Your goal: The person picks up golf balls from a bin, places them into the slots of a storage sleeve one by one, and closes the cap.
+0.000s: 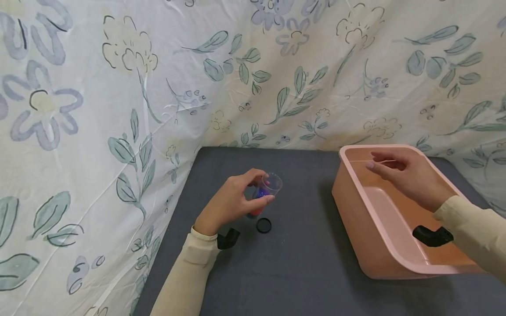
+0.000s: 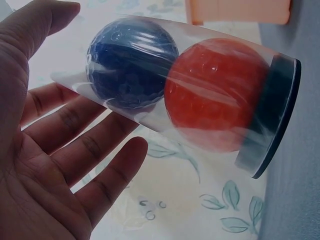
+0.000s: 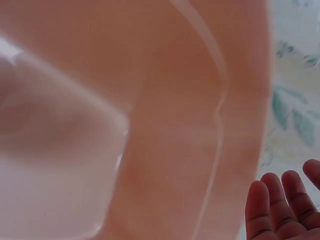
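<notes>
Two sleeves (image 1: 472, 230), one tube (image 2: 171, 75), two balls (image 2: 215, 95)

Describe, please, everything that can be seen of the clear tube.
The tube is transparent and looks plastic, with a dark cap at its lower end; the upper end is uncapped. Inside, a blue ball sits above a red ball near the cap. It is tilted, gripped by the left hand over the table, contact unclear.

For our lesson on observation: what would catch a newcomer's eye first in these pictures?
First, the large pink tub on the right of the dark table. Next, the clear tube in the left hand, with a blue ball and a red ball inside. Behind them hangs flowered cloth.
</notes>
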Demonstrator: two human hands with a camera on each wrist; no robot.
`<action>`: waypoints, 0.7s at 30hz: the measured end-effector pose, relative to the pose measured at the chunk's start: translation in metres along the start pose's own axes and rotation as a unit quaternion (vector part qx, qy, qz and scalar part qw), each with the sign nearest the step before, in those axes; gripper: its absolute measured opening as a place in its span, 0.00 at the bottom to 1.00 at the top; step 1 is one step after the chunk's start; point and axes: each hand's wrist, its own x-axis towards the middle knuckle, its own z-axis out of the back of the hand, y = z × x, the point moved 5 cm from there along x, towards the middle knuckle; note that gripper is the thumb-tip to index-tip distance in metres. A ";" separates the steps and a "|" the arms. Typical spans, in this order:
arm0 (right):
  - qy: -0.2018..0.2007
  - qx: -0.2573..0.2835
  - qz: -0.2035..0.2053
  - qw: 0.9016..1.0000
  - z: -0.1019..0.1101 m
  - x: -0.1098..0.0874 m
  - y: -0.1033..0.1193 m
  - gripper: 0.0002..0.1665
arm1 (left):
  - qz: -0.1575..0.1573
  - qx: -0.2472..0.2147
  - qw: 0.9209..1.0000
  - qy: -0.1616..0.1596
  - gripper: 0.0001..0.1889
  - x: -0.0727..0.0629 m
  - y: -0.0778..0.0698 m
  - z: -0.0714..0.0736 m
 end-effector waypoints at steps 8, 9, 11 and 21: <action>0.059 -0.052 -0.060 0.995 -0.016 0.004 -0.032 0.46 | 0.003 -0.002 1.000 -0.002 0.24 -0.003 0.005 -0.001; 0.070 -0.053 -0.060 0.994 -0.019 0.005 -0.035 0.45 | 0.003 -0.002 1.000 -0.003 0.24 -0.003 0.006 -0.001; 0.096 -0.052 -0.060 0.992 -0.023 0.005 -0.039 0.46 | 0.001 -0.003 1.000 -0.005 0.24 -0.003 0.006 0.000; 0.262 -0.047 0.020 0.964 -0.053 -0.007 -0.045 0.28 | 0.013 -0.006 1.000 -0.007 0.24 -0.004 0.012 0.001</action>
